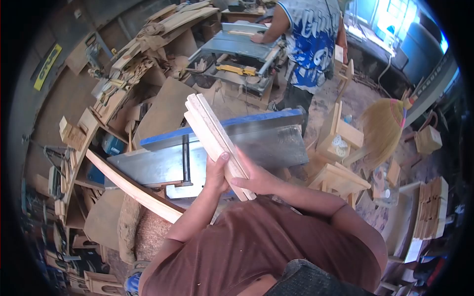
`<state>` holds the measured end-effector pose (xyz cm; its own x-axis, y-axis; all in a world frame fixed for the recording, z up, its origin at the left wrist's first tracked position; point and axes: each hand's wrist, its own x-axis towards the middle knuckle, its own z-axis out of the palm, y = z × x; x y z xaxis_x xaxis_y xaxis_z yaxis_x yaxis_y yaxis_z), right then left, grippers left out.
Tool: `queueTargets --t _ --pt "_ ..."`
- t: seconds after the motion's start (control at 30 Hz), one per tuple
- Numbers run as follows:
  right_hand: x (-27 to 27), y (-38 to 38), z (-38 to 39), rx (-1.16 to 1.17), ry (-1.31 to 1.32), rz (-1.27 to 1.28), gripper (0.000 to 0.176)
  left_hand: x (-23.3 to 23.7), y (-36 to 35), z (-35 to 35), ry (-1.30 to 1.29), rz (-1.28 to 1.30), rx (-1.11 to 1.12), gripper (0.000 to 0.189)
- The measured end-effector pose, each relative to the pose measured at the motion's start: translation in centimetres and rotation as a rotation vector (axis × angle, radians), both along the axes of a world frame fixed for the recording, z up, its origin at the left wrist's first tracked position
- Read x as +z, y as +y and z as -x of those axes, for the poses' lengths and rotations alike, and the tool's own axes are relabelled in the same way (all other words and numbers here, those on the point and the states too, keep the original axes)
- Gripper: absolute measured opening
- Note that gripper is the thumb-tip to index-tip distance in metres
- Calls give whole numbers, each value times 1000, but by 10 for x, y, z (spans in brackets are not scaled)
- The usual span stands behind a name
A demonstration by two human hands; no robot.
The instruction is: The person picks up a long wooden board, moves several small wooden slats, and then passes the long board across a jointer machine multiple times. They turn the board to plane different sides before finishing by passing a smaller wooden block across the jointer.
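A bundle of pale wooden strips is held at a slant in front of my body, its far end pointing up and left. My left hand is closed around the bundle's left side, thumb on top. On the other side, my right hand grips the strips near their lower end; its fingers are slightly blurred. Beneath the strips lies the metal bed of a jointer with a blue-topped fence. How many strips there are is hard to tell.
A long curved wooden board lies at the left. A co-worker stands at a table saw beyond the jointer. A broom and small wooden pieces are to the right. Wood shavings cover the lower left floor.
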<state>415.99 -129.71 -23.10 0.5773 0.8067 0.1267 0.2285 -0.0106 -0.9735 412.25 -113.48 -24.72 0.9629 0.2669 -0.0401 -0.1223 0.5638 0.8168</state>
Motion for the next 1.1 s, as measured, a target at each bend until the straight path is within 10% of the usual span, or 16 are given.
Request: queueTargets --t 1.1 --pt "-5 161 71 269 8 108 103 -28 151 103 -99 320 148 74"
